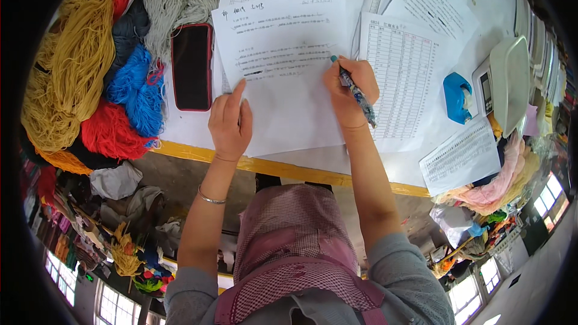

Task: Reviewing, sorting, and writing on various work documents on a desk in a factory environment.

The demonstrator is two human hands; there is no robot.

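Observation:
A white sheet with rows of handwriting (pixel 289 108) lies on the table in front of me. My right hand (pixel 354 87) grips a patterned pen (pixel 359 97), its greenish tip near the right end of the written lines. With the index finger stretched out, my left hand (pixel 230 121) rests on the sheet's left part, its fingertip just under a blacked-out bit of writing. Nothing shows in that hand. Left of the sheet lies a dark phone in a red case (pixel 191 67).
Skeins of mustard yarn (pixel 75 48), blue yarn (pixel 137 93) and red yarn (pixel 114 131) are heaped at the left. To the right lie a printed table sheet (pixel 397 78), a blue tape dispenser (pixel 458 97) and a scale with a pale tray (pixel 509 81). A yellow edge (pixel 289 169) borders the table.

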